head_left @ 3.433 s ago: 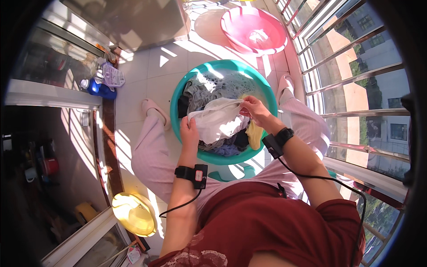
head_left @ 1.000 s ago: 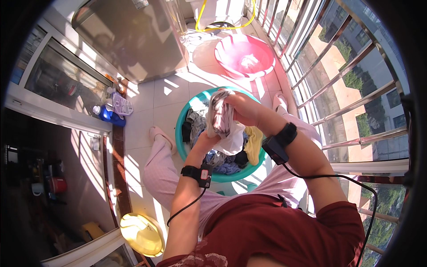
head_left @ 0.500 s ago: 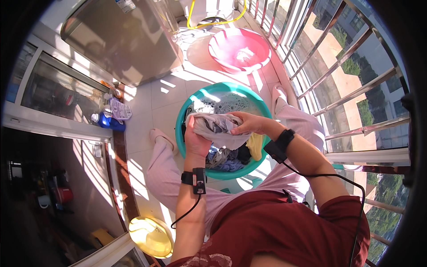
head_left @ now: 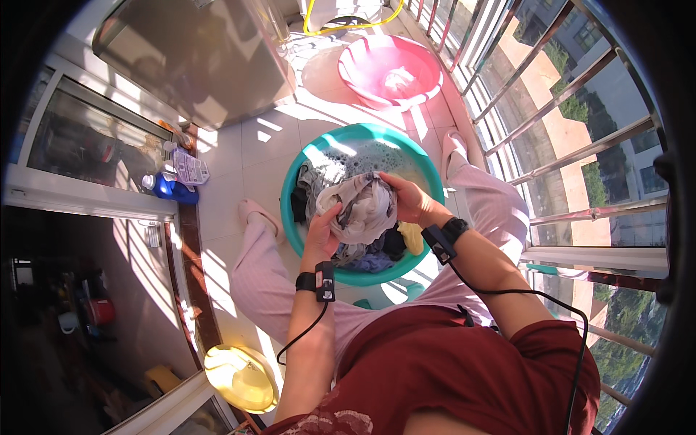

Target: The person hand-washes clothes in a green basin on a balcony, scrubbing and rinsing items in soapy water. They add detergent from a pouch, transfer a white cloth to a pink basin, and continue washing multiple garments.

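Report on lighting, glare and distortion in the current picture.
Head view: hard sunlight and shadow stripe the floor; head view: glare brightens the pink basin and patches of the white cloth held by the left hand and right hand; head view: the left doorway is nearly black; head view: wide-lens distortion slants the window bars, corners black.

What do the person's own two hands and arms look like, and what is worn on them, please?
The left hand and right hand are ungloved. Each forearm wears a black strap near the wrist, carrying a small black box: left box, right box. A thin black cable runs from each. The right upper arm has a short dark red sleeve.
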`<state>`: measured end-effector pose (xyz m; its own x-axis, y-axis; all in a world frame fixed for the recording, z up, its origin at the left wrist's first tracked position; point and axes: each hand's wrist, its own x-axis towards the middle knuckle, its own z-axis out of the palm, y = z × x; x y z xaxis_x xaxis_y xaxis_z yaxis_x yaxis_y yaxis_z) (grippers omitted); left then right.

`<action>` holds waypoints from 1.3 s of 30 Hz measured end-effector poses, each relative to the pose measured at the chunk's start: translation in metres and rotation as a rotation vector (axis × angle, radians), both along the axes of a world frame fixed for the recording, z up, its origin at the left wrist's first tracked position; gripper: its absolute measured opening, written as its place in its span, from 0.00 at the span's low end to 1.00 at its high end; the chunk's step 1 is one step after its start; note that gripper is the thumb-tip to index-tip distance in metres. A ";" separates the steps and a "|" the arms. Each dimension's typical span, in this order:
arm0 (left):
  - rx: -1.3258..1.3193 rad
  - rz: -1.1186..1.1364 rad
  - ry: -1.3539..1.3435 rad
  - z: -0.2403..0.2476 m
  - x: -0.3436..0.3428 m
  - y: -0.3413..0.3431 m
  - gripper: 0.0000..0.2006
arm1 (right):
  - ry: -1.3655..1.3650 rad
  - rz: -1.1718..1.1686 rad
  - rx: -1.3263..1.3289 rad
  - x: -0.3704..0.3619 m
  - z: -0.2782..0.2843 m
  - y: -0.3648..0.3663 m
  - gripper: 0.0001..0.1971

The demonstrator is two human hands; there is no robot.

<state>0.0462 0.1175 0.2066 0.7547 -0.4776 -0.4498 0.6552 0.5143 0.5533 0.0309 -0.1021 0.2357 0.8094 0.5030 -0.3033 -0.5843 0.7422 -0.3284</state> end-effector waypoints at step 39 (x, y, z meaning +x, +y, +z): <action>0.019 0.285 -0.373 0.096 0.003 0.015 0.04 | -0.211 -0.542 -0.461 0.017 0.032 -0.070 0.22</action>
